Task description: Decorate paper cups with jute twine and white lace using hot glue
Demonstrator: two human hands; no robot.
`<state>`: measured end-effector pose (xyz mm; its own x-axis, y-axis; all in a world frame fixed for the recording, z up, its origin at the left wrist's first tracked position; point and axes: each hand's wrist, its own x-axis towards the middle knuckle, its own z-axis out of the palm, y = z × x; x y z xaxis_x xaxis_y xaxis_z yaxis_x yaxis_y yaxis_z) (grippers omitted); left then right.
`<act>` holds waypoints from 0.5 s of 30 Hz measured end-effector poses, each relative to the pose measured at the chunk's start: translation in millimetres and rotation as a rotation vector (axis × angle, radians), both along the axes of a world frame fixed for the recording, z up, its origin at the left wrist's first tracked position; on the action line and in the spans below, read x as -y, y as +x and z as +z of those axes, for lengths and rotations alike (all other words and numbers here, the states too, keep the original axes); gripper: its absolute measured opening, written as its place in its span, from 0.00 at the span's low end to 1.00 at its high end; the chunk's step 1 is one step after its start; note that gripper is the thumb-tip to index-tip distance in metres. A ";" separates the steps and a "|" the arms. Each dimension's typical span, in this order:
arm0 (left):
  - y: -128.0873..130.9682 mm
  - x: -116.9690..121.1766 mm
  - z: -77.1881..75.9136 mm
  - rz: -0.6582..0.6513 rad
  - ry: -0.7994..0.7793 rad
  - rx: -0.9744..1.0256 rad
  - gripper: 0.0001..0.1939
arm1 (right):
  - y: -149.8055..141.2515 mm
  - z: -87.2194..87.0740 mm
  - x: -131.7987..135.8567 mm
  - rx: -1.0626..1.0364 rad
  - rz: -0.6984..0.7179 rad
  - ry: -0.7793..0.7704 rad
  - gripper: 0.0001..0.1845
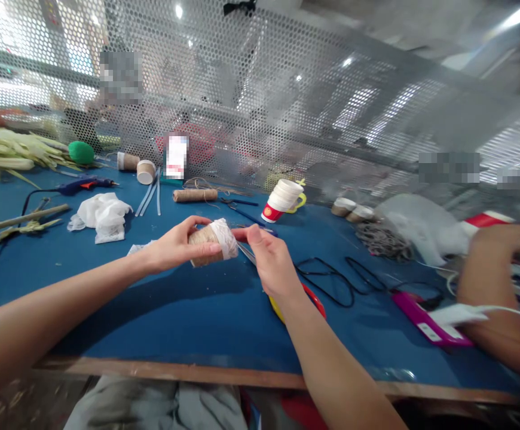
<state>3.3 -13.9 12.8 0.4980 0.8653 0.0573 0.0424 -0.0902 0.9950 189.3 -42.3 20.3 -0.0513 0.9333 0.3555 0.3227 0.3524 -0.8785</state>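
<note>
Holds in the left hand (177, 242), near the middle of the frame, a twine-wrapped cup (201, 253) tilted sideways above the blue table (224, 334), gripping between the thumb along the near side and fingers bent round the far side. Has a white lace band (227, 239) around the cup's right end. Holds the right hand (277, 263) just right of the band, with thumb and forefinger close together at the lace; cannot tell whether pinching its edge. Shows scissors (316, 300) with red and yellow handles, partly hidden behind the right hand and wrist. Has crumpled white lace (103, 214) and a glue gun (83, 185) at left, a twine roll (195, 195) above the left hand, and stacked paper cups (282, 200) right of upper centre. Includes a co-worker's arm (486, 280) at the right edge, near a magenta power strip (428, 322).
</note>
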 end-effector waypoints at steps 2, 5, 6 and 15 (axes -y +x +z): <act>0.8 0.8 0.8 0.022 -0.038 0.016 0.34 | 0.8 -1.8 -0.9 -0.062 -0.085 0.100 0.23; 2.4 2.1 1.3 -0.004 -0.144 0.060 0.33 | -0.2 1.5 3.9 -0.047 -0.090 0.260 0.21; 2.9 2.4 1.2 -0.020 -0.169 0.072 0.32 | -1.0 3.4 6.5 -0.008 -0.060 0.298 0.21; 2.5 3.9 0.9 -0.048 -0.113 0.040 0.29 | -3.6 5.1 9.6 0.091 0.109 0.285 0.26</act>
